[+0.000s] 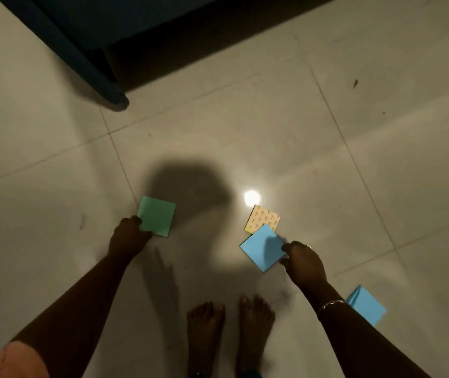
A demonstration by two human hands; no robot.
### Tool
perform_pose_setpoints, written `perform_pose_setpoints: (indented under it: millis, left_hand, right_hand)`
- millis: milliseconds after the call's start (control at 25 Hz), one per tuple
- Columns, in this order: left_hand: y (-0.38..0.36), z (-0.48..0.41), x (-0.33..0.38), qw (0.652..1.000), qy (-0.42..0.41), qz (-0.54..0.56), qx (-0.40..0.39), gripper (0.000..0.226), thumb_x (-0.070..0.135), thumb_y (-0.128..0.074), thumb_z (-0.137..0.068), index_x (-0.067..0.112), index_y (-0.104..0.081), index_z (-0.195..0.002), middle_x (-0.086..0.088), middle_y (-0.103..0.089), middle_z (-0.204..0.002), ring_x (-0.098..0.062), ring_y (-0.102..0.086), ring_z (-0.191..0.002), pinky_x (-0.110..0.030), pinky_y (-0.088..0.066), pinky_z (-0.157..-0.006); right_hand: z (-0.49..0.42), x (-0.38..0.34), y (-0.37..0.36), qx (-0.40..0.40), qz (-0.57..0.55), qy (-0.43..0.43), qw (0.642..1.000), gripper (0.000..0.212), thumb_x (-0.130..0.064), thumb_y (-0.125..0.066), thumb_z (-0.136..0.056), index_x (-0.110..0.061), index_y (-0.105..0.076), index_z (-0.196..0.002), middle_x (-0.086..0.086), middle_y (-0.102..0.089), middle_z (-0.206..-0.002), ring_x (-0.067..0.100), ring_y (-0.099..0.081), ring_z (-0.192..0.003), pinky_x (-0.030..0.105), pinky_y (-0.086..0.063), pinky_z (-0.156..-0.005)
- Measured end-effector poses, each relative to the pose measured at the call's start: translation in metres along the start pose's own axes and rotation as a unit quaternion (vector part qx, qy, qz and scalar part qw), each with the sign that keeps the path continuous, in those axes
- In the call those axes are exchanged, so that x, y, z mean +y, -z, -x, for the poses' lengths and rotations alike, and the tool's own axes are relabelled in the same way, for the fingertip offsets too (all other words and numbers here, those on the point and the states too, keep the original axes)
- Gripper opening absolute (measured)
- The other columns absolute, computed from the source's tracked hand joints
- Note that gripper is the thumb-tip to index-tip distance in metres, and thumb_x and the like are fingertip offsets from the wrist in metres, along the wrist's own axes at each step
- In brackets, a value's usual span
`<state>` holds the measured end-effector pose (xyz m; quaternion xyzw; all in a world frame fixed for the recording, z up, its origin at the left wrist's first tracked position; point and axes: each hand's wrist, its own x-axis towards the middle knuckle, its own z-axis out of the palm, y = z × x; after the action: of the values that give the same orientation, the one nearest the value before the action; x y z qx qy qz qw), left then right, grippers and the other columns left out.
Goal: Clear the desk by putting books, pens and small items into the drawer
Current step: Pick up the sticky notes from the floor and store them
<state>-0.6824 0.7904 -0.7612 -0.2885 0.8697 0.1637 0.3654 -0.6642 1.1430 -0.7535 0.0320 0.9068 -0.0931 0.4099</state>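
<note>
I look straight down at a pale tiled floor. My left hand (129, 234) grips the near corner of a green sticky-note pad (157, 219). My right hand (303, 259) pinches the right edge of a blue sticky-note pad (261, 248). That blue pad overlaps the near edge of a yellowish pad (264, 217) with a printed backing, lying on the floor. A second blue note (366, 305) lies on the floor at the right, partly hidden behind my right forearm. No desk top or drawer is in view.
A dark piece of furniture (86, 25) with a slanted leg stands at the top left, with shadow beneath it. My two bare feet (228, 331) stand at the bottom centre. A bright light reflection (252, 197) shines on the tiles.
</note>
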Motion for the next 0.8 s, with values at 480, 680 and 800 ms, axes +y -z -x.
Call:
perform_pose_setpoints:
  millis: [480,680,800]
  left_hand:
    - [-0.068,-0.069,0.008,0.990,0.062,0.006,0.125,0.076,0.015,-0.080,-0.069,-0.005,-0.035,-0.127,-0.028,-0.037,-0.126,-0.047,-0.039,-0.114,-0.055,-0.043,-0.088]
    - [-0.053,-0.068,0.007,0.984,0.112,0.045,0.130,0.042,0.011,-0.066,-0.082,-0.006,-0.052,-0.117,-0.031,-0.054,-0.116,-0.046,-0.050,-0.110,-0.049,-0.044,-0.090]
    - [-0.033,-0.036,0.011,0.989,0.072,0.051,0.117,0.025,0.008,-0.051,-0.091,-0.012,-0.062,-0.103,-0.033,-0.060,-0.108,-0.044,-0.055,-0.104,-0.044,-0.046,-0.088]
  right_hand:
    - [-0.065,0.009,-0.075,0.054,0.007,-0.021,0.998,0.077,-0.025,-0.093,-0.034,-0.004,-0.063,-0.101,0.018,-0.066,-0.088,0.039,-0.063,-0.073,0.038,-0.051,-0.058]
    - [-0.062,0.005,-0.055,0.052,-0.026,-0.027,0.998,0.039,-0.015,-0.050,-0.090,-0.012,-0.048,-0.129,0.011,-0.054,-0.127,0.030,-0.055,-0.112,0.033,-0.044,-0.088]
    - [-0.034,-0.003,-0.024,0.061,-0.052,-0.019,0.997,0.035,-0.011,-0.044,-0.091,-0.012,-0.052,-0.125,0.012,-0.062,-0.119,0.032,-0.058,-0.108,0.033,-0.045,-0.083]
